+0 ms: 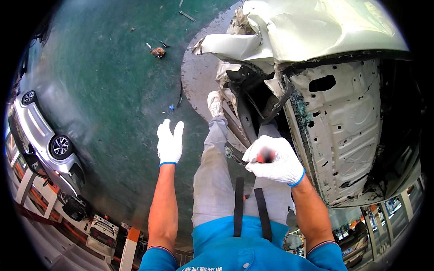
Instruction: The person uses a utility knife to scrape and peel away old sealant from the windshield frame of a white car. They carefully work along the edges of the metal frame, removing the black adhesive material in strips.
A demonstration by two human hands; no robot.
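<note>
My left hand (171, 143), in a white knit glove with a blue cuff, is held out over the green floor with its fingers apart and nothing in it. My right hand (281, 163), gloved the same way, is closed round a red and dark handle (266, 155) seen end-on; the rest of that tool is hidden. This hand is above my right thigh, beside the wrecked car body (337, 131). Close by are the body's bare white panel, with holes and broken glass along its edge, and its crumpled pale outer metal (312, 29).
My shoe (215, 104) is beside torn metal on a grey round plate (196, 83). A brown broken part (158, 52) and a small blue scrap (171, 107) lie on the green floor (113, 90). A silver car (45, 135) stands at the left.
</note>
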